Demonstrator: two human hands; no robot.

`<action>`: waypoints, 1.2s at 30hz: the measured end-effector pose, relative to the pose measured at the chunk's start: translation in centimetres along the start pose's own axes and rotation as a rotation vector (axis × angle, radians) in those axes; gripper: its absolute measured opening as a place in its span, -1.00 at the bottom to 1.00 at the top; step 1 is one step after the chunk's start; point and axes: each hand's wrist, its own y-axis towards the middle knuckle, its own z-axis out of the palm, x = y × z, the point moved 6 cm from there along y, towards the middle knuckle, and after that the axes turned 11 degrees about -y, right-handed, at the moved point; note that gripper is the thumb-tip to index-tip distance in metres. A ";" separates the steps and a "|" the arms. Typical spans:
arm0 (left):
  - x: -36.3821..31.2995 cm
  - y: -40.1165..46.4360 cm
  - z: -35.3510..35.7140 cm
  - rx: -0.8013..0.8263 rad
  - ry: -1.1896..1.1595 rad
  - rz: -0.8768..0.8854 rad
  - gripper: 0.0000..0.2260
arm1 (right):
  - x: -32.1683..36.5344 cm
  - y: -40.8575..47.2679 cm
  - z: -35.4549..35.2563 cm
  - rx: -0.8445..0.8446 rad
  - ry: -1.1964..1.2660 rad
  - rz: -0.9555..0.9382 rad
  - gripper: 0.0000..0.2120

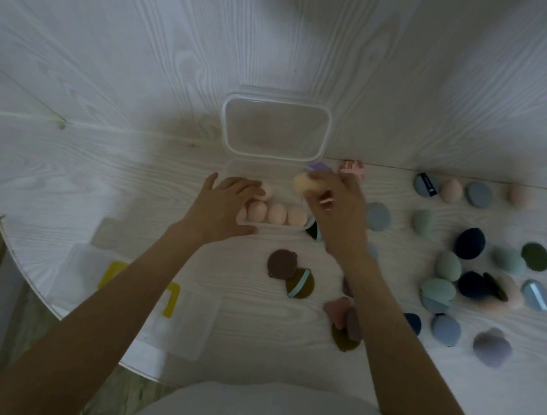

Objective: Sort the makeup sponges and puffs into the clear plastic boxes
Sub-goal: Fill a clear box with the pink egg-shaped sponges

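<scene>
A clear plastic box [236, 165] stands open at the table's middle, its lid [274, 125] leaning up against the wall. Three peach sponges [276, 213] line its near side. My left hand [231, 202] lies over the box's left part, fingers spread on a pink sponge [267, 189]. My right hand [337, 204] grips a peach sponge [304, 181] above the box's right end. Many loose sponges and puffs in blue, green, navy and peach [471, 243] are scattered to the right.
A second clear box with yellow clasps [166, 301] sits near the table's front left edge. Brown and olive puffs [282, 264] lie in front of the open box, more [344, 321] under my right forearm. The white wall [148, 39] stands right behind the box.
</scene>
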 end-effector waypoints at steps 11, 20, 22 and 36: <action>-0.3 0.4 0.4 0.095 0.049 -0.026 -0.24 | 1.9 1.8 7.7 0.312 -0.567 -0.092 -0.82; -0.1 0.4 0.8 0.071 0.032 -0.018 -0.19 | 1.1 1.5 7.9 0.345 -0.557 -0.028 -0.82; 0.0 0.3 0.6 0.026 0.033 -0.011 -0.25 | 1.3 1.5 8.0 0.347 -0.560 -0.042 -0.80; 0.2 -0.5 0.6 -0.041 0.035 -0.007 -0.20 | 1.4 1.7 8.0 0.332 -0.479 -0.031 -0.78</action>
